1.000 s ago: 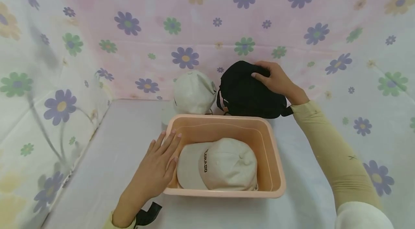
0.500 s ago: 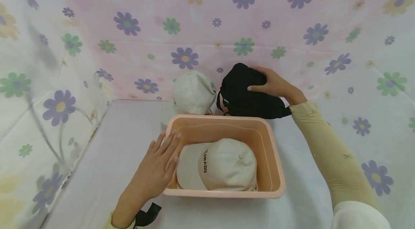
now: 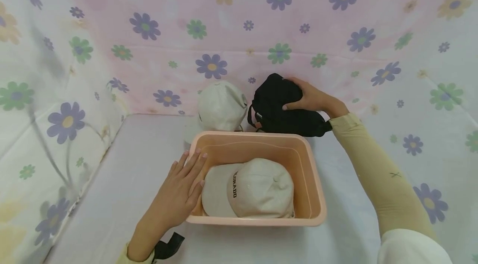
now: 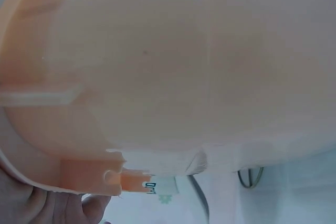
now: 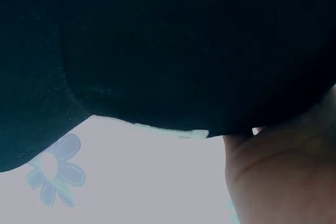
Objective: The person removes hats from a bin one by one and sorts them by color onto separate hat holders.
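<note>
While I watch from my station, the thumb of the right hand [image 3: 313, 97] has slid lower across the front of the black cap [image 3: 272, 102], and the soft crown has sunk a little. That hand holds the cap between thumb and fingers, though I can't see all its fingers. To me the hold looks surer, so I judge the work to be at the grasping stage. The cap sits behind the tub [image 3: 257, 222], just beside a white cap [image 3: 222, 106]; I can't tell whether it's clear of the counter [image 3: 138, 164]. The left hand [image 3: 175, 195] has barely moved, fingers straight and spread over the tub's left rim, probably steadying it. Inside the tub lies a beige cap [image 3: 263, 191], brim leftward.
</note>
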Demonstrator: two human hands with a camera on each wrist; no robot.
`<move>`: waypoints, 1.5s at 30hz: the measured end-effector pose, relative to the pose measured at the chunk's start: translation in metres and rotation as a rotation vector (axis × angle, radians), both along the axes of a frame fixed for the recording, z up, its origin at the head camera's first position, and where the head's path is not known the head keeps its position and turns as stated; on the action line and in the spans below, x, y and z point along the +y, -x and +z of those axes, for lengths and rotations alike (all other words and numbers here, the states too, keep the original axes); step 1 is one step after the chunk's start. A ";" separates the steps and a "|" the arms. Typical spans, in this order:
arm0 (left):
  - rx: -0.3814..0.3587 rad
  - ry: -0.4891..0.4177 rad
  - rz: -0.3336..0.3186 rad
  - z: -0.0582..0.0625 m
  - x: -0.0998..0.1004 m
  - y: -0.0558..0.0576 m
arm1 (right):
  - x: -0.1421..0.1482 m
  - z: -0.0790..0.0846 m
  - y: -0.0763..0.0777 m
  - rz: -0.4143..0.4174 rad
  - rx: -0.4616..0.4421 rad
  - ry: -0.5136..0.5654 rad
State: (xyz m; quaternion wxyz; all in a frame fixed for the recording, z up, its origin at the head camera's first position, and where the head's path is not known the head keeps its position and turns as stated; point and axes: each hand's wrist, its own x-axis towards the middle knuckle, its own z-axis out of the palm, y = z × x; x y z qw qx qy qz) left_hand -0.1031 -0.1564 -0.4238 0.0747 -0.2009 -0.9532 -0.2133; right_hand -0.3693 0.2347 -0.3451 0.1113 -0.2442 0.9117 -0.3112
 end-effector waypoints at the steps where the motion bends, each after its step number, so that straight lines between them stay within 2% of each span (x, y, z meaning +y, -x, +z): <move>1: 0.000 0.000 0.000 0.000 0.000 0.000 | 0.000 0.000 -0.001 -0.001 -0.009 0.001; 9: -0.006 0.000 -0.006 0.000 0.000 0.000 | 0.001 -0.001 -0.004 0.008 -0.035 0.051; 13: 0.031 0.018 -0.013 0.001 -0.002 0.002 | -0.001 -0.001 -0.006 0.011 -0.016 0.048; 16: 0.064 0.058 -0.033 0.006 -0.005 0.004 | -0.002 0.001 -0.008 0.008 0.013 0.034; 19: 0.067 0.044 -0.061 0.020 -0.012 0.007 | -0.003 0.004 -0.015 0.017 0.079 0.043; 21: 0.074 -0.025 -0.073 0.036 -0.018 0.010 | -0.004 0.008 -0.025 0.024 0.141 0.075; 24: 0.136 -0.209 -0.116 0.063 -0.023 0.016 | -0.004 0.020 -0.046 0.033 0.227 0.168; 26: 0.187 -0.341 -0.170 0.080 -0.021 0.025 | -0.001 0.028 -0.061 0.024 0.268 0.238; 27: 0.186 -0.411 -0.202 0.087 -0.019 0.031 | 0.001 0.031 -0.067 0.017 0.284 0.271; 30: 0.092 -0.598 -0.255 0.105 -0.006 0.052 | 0.008 0.031 -0.080 -0.024 0.312 0.365; 33: -0.090 -0.756 -0.267 0.114 0.012 0.078 | 0.018 0.016 -0.084 -0.102 0.309 0.426; 36: -0.268 -0.893 -0.263 0.117 0.031 0.106 | 0.028 -0.007 -0.084 -0.207 0.280 0.446; 39: -0.426 -1.007 -0.211 0.114 0.051 0.131 | 0.038 -0.030 -0.082 -0.311 0.251 0.443; 45: -0.652 -1.185 -0.021 0.097 0.088 0.172 | 0.054 -0.065 -0.074 -0.443 0.197 0.439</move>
